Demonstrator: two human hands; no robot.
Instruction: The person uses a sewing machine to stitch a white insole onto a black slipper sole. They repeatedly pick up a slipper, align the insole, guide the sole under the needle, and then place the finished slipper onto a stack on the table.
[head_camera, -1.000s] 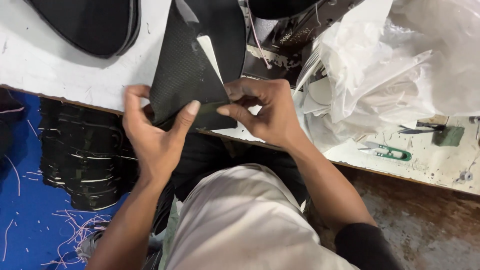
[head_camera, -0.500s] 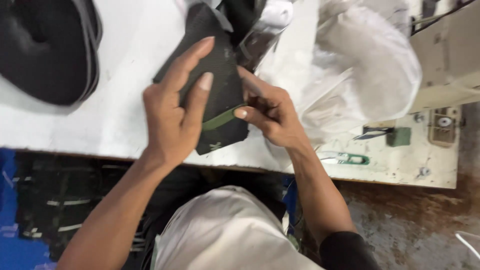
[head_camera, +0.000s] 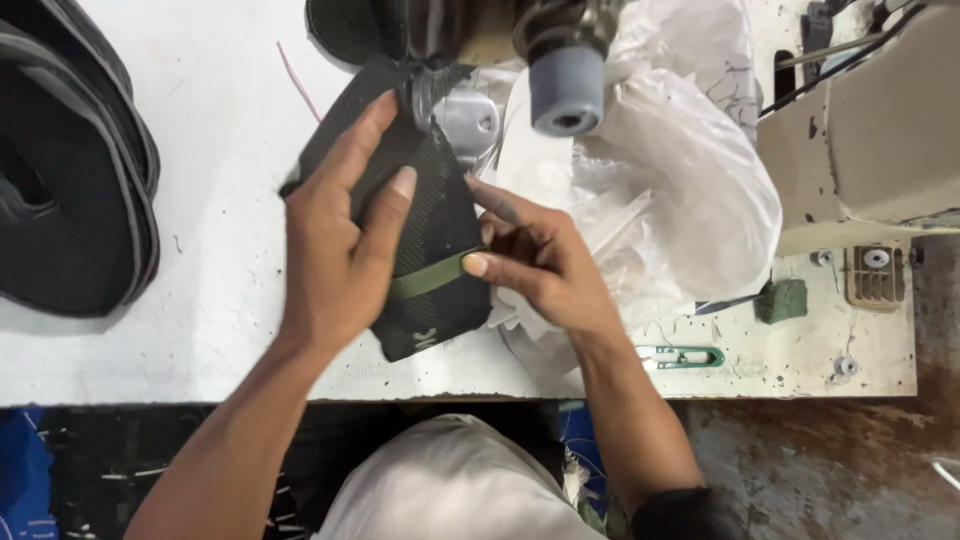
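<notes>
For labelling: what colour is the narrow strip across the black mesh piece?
Olive green strip, clearest in the head view, pinched by the right hand.

A sewing workshop: a scuffed white bench (head_camera: 200, 340) carries an industrial sewing machine (head_camera: 860, 130), stacks of black cut pieces (head_camera: 70, 170), green thread snips (head_camera: 685, 356) and plastic bags (head_camera: 680, 190).
</notes>
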